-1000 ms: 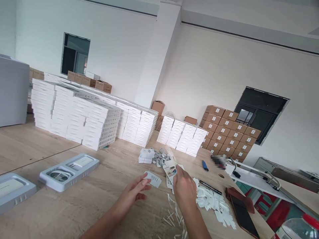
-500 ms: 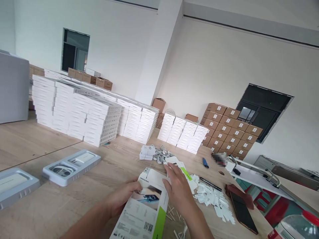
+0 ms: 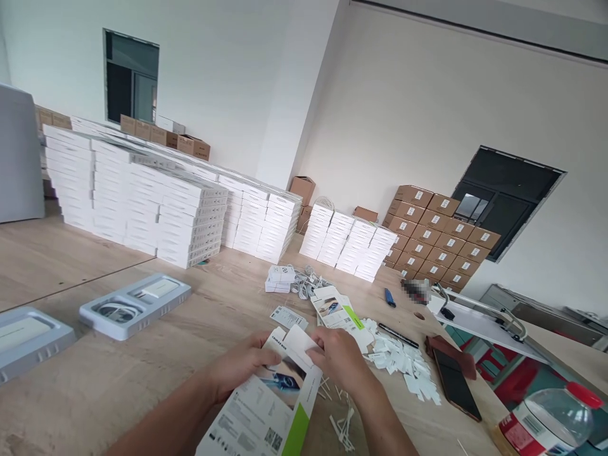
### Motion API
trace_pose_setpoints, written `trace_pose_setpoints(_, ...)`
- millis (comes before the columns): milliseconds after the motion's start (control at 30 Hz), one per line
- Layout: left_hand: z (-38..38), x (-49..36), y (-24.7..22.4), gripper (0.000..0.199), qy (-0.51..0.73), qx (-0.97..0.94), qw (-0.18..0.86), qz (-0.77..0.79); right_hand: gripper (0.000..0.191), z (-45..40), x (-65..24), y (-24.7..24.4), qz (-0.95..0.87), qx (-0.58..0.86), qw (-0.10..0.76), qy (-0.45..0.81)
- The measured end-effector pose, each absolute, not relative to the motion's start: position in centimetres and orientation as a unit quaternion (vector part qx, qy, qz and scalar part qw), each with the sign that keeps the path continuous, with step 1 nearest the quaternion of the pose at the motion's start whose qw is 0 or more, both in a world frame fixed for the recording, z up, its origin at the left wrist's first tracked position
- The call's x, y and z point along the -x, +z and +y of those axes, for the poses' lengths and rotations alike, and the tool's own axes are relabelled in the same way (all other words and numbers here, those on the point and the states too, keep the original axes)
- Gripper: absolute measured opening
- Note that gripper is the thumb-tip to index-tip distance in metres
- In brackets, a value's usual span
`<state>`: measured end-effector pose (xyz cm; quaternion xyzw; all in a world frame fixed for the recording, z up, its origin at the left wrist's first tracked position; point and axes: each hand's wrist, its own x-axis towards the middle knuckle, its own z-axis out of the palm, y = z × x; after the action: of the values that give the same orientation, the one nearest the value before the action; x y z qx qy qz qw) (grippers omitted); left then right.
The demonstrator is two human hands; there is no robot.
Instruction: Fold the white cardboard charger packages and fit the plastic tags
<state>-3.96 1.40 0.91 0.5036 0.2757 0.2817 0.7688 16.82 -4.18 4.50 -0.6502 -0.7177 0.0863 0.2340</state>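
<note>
A white printed carton (image 3: 256,411) with a green corner is held up at the bottom centre, its end flaps standing open at the top. My left hand (image 3: 242,367) grips its left edge, thumb on the printed face. At the upper right edge, the bent fingers of my right hand (image 3: 339,354) pinch the carton near a flap. Just beyond the hands lie a small printed card (image 3: 289,318) and more flat printed cartons (image 3: 336,310). White cable ties (image 3: 342,427) lie beside my right forearm.
Grey trays (image 3: 135,305) with a cable and adapter lie left. White box stacks (image 3: 180,215) line the table's back. Bundled cards (image 3: 280,278), coiled cables (image 3: 308,282), white slips (image 3: 403,364), a black pen (image 3: 398,335), a phone (image 3: 456,383) and a bottle (image 3: 546,421) are to the right.
My right hand has closed from spread fingers onto the carton's top right edge. The small printed card beyond the hands has come into sight. The view has shifted slightly.
</note>
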Motion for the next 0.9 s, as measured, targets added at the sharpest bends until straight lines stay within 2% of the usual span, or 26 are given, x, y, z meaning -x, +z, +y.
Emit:
trace_pose_setpoints(67, 1.6, 4.3, 1.0, 0.035, 0.266, -0.511, 0.766, 0.284, 0.005, -4.2, -17.1, 4.6, -0.715, 0.648, 0.237, 0.112)
trace_pose_setpoints(133, 1.7, 4.6, 1.3, 0.038, 0.247, -0.514, 0.773, 0.279, 0.007, -4.4, -17.9, 4.6, -0.711, 0.625, 0.252, 0.202)
trace_pose_setpoints(200, 1.6, 4.8, 1.5, 0.039, 0.227, -0.52, 0.784, 0.25, 0.022, -4.8, -18.9, 4.4, -0.673, 0.576, 0.296, 0.356)
trace_pose_setpoints(267, 1.4, 4.9, 1.7, 0.037, 0.23, -0.525, 0.788, 0.223, 0.043, -5.1, -19.9, 4.0, -0.623, 0.566, 0.317, 0.437)
trace_pose_setpoints(300, 1.4, 4.8, 1.7, 0.037, 0.222, -0.532, 0.788, 0.215, 0.048, -5.2, -20.3, 3.7, -0.603, 0.566, 0.315, 0.466)
trace_pose_setpoints(467, 1.9, 4.3, 1.3, 0.039, 0.183, -0.554, 0.79, 0.19, 0.049, -5.5, -20.7, 2.5, -0.505, 0.566, 0.302, 0.577)
trace_pose_setpoints(600, 1.9, 4.2, 1.5, 0.037, 0.151, -0.575, 0.785, 0.174, 0.042, -5.6, -20.3, 2.8, -0.51, 0.546, 0.282, 0.601)
trace_pose_setpoints(733, 1.6, 4.1, 1.6, 0.037, 0.139, -0.551, 0.808, 0.156, 0.04, -5.9, -20.4, 3.7, -0.542, 0.553, 0.269, 0.572)
trace_pose_setpoints(800, 1.5, 4.2, 1.6, 0.039, 0.126, -0.525, 0.831, 0.131, 0.035, -5.9, -20.5, 4.1, -0.569, 0.569, 0.249, 0.539)
trace_pose_setpoints(900, 1.6, 4.5, 1.6, 0.041, 0.141, -0.493, 0.851, 0.112, 0.017, -5.7, -20.6, 3.9, -0.615, 0.629, 0.22, 0.421)
